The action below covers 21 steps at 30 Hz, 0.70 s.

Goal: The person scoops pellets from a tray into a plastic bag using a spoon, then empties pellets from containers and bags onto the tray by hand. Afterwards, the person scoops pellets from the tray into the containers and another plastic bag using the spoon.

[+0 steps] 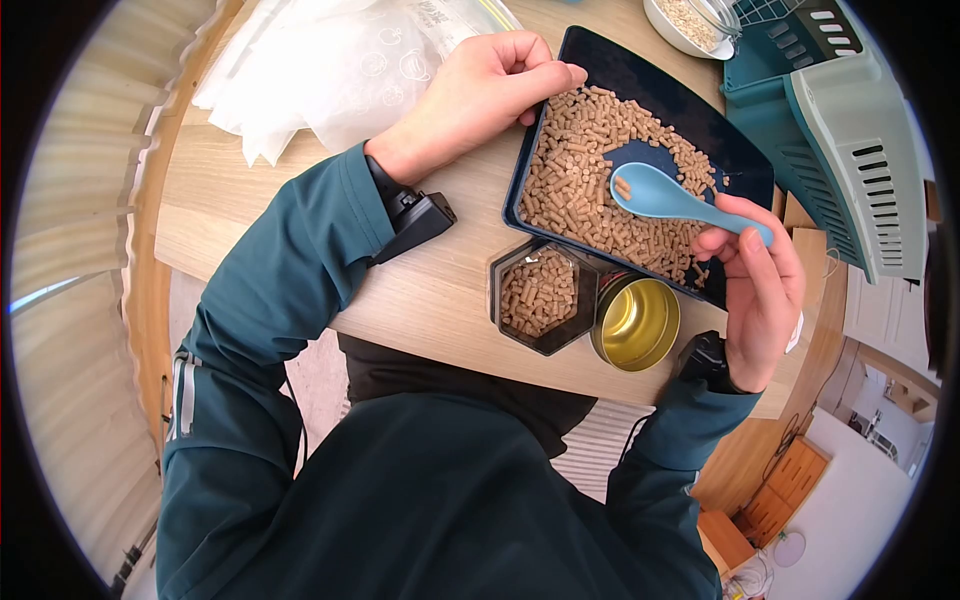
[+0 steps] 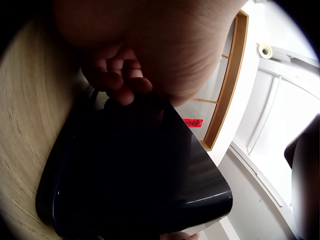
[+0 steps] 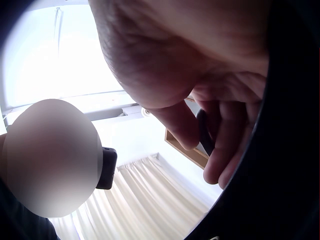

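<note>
A dark blue tray of tan wood-like pellets lies on the table, with a bare patch of its bottom showing near the middle. My left hand grips the tray's left rim near the far corner, thumb over the edge. In the left wrist view its fingers curl against the outer wall. Over the pellets, my right hand pinches the handle of a blue spoon; a few pellets sit in its bowl. In the right wrist view the handle shows dark between thumb and fingers.
A hexagonal clear container holding pellets and an open gold-lined tin stand between the tray and the table's near edge. Plastic bags lie at left. A white bowl of flakes and a teal-grey slotted plastic carrier stand beyond the tray.
</note>
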Motion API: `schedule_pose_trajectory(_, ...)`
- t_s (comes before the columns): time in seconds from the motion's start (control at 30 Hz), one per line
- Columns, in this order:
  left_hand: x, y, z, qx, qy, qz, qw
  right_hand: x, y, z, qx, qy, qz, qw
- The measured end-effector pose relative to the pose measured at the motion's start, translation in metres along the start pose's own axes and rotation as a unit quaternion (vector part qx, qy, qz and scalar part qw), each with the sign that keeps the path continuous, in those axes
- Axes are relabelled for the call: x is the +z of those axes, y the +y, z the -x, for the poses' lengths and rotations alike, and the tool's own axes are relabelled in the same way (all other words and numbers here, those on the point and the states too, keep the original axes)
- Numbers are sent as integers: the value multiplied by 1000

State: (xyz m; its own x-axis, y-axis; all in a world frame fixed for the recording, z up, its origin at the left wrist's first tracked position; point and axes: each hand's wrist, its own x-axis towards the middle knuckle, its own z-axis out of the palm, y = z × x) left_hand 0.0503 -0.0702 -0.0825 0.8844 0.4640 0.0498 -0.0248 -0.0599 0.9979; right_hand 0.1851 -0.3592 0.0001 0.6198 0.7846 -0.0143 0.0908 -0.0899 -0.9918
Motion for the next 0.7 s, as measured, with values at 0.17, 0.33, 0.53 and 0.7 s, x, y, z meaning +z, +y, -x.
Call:
schedule_pose_trajectory(0.17, 1, 0, -1, 1, 2, 1, 1000, -6, 6, 8, -125, -48, -15, 991)
schedule_pose_trajectory(0.33, 1, 1, 0, -1, 7, 2, 1000, -9, 4, 3, -196, -186, -37, 962)
schedule_pose_trajectory(0.53, 1, 1, 0, 0, 2, 2, 1000, 15, 0, 1, -35, 41, 99, 994)
schedule_pose_trajectory(0.7, 2, 0, 0, -7, 6, 0, 1000, 14, -3, 2, -1, -36, 122, 992)
